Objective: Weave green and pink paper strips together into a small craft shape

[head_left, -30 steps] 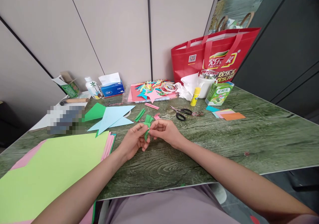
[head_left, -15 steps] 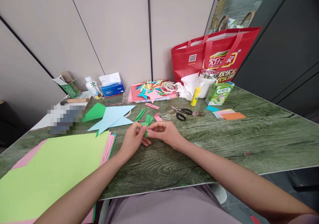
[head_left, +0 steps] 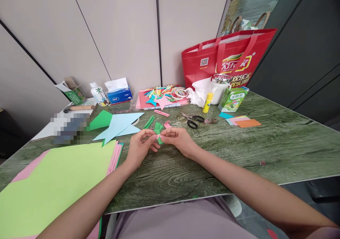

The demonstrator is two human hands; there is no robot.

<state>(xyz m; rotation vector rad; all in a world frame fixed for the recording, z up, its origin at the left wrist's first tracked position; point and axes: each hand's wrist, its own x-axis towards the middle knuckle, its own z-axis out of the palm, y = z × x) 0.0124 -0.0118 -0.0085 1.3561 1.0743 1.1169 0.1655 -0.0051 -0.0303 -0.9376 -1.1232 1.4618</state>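
My left hand [head_left: 140, 147] and my right hand [head_left: 178, 139] meet at the middle of the green wood-grain table [head_left: 239, 154]. Both pinch a small folded piece of green and pink paper [head_left: 158, 138] between fingertips, held just above the tabletop. Right behind the hands lie loose green paper strips [head_left: 152, 123] and a pink scrap [head_left: 167, 125]. Black-handled scissors [head_left: 193, 119] rest a little beyond my right hand.
A stack of light green and pink sheets [head_left: 53, 186] covers the near left. Light blue cut paper [head_left: 119, 124] lies behind it. At the back stand a pile of coloured paper stars [head_left: 162, 96], a glue stick [head_left: 207, 103], a green carton [head_left: 232, 100], a tissue box [head_left: 119, 92] and a red bag [head_left: 228, 58].
The hands have kept working the small paper piece. It hung lower between the fingers a second ago and now sits pinched higher between the fingertips, with a pink part showing.
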